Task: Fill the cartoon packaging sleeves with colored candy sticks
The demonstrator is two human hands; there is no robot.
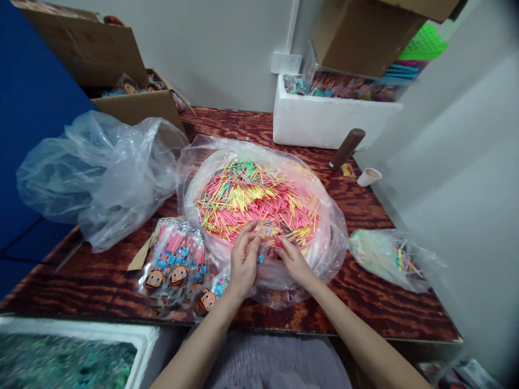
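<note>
A wide round container lined with clear plastic (332, 216) holds a heap of thin pink, yellow and green sticks (251, 197). Over its near edge is my left hand (245, 256), fingers bent around the edge of a small clear packet (265, 229). To the right, my right hand (292, 259) has its fingertips pinched on short pink sticks (278, 243). Left of the container lie filled clear packets with cartoon faces (176, 265). Another such packet (208, 299) lies beside my left forearm.
Crumpled clear bags (117, 167) lie at left, before an open cardboard box (138, 108). A white foam box (324, 119), brown cylinder (347, 148), paper cup (368, 177) and tied bag (381, 256) are at right. A foam bin (148, 346) stands below the table's left front edge.
</note>
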